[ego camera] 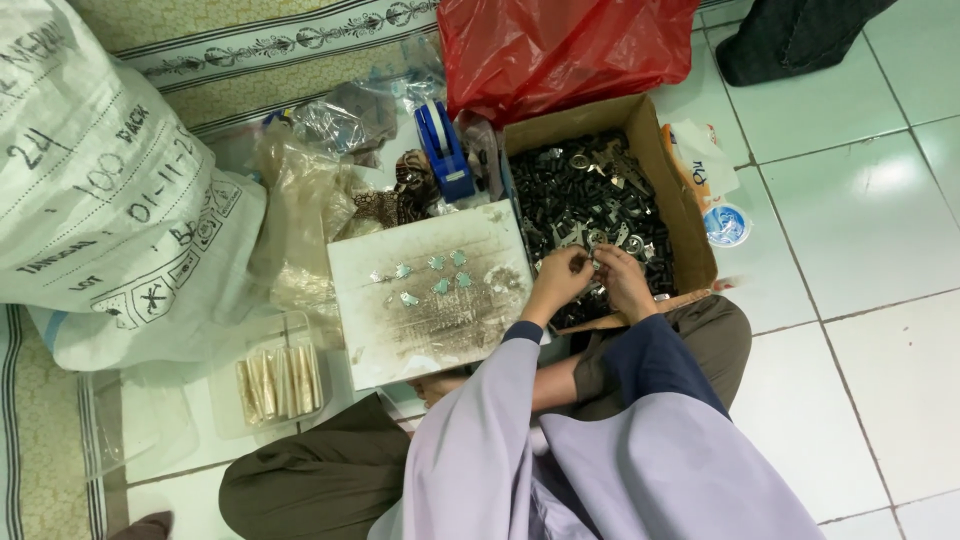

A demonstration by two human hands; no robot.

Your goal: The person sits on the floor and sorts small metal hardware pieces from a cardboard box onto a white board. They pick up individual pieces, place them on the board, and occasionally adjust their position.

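over the near edge of the box [672, 190], both hands meet: the left hand [560, 280] and right hand [625, 282] hold a small metal part [593, 262] between them, fingers pressed together in a pinch on it, fingertips nearly touching. the part is too small to make out in shape; it looks like the silvery clips mixed among the black pieces [580, 190] that fill the box. it seems light, stiff and thin, probably with sharp stamped edges and a smooth, slippery face, so a fingertip pinch on its flat sides, not its edges, suits it best. it is unlikely to break but easy to drop back into the heap.

beside the box, to the left, lies a stained white board [430, 330] with a few similar small metal pieces [435, 275] set out on it. a red bag [560, 45] lies behind the box, a blue tape holder [445, 150] near it, a big white sack [100, 190] far left. all rests on the tiled floor [860, 250].
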